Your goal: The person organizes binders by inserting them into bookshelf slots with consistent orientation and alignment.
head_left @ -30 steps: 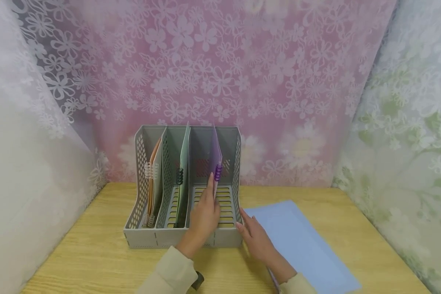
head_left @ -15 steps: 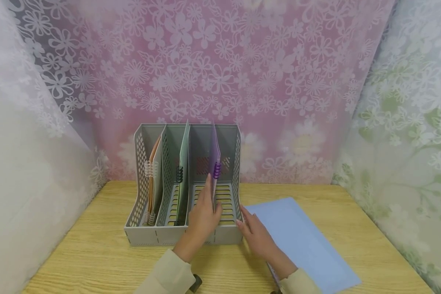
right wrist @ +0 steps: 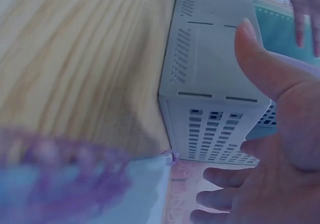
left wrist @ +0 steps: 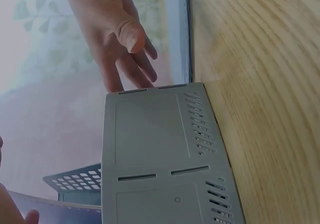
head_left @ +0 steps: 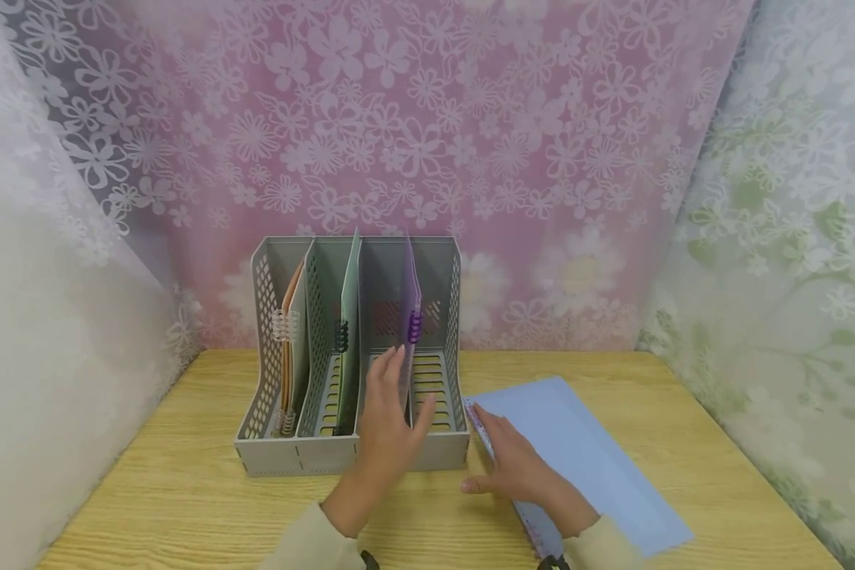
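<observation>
A grey file rack [head_left: 271, 459] with several upright slots stands on the wooden table. A purple ring-bound notebook [head_left: 412, 305] stands upright in its right part. My left hand [head_left: 385, 427] reaches over the rack's front edge just left of that notebook, fingers extended and thumb spread, holding nothing. To the right of the rack, my right hand [head_left: 516, 467] hovers over the left edge of a light blue notebook [head_left: 598, 467] with a purple coil, thumb held apart. The right wrist view shows the right hand [right wrist: 295, 149] with spread fingers beside the rack's perforated side [right wrist: 210, 134].
An orange notebook [head_left: 290, 324] with clear rings fills the leftmost slot. Next to it stands a green notebook [head_left: 350, 301] with black rings. A pink flowered cloth [head_left: 427, 119] hangs behind the table [head_left: 157, 491], and pale cloths hang at both sides.
The right hand has come away from the rack's right side and its thumb has spread. My left hand has drawn down slightly from the purple notebook, its fingers loosening. The notebooks stay in place.
</observation>
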{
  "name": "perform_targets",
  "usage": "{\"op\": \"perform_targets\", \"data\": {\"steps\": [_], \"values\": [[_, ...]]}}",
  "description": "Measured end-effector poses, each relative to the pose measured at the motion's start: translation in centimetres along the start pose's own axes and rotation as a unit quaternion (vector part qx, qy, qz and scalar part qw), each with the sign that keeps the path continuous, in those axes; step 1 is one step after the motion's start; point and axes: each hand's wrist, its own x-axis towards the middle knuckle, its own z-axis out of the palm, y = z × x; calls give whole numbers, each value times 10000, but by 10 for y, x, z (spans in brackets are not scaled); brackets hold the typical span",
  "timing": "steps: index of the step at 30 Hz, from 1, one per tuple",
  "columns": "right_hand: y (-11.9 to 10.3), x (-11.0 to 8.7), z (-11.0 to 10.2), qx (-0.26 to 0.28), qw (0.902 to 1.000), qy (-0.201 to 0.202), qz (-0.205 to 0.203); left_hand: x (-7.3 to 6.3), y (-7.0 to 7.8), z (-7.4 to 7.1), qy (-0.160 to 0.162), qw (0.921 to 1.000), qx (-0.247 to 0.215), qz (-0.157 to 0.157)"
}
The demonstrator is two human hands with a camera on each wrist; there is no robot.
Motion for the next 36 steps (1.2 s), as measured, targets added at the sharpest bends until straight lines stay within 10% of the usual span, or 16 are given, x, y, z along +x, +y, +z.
{"op": "perform_targets", "data": {"steps": [10,19,21,26,33,36], "values": [[8,-10,-12,-749,9968,-229,145,-14,14,9,-105,9964,-449,715],[23,-15,-32,-466,9948,-335,840,-39,36,19,-1666,9785,-1198,-199],[28,-15,-35,-400,9937,-387,970,-43,39,21,-2142,9585,-1740,-712],[41,-14,-39,-557,9918,-371,1092,-52,47,27,-2916,8802,-3009,-2229],[45,-10,-43,-686,9888,-426,1257,-60,47,36,-3119,8151,-3561,-3340],[46,-12,-47,-742,9870,-430,1361,-61,47,44,-3100,7703,-3845,-4034]]}}
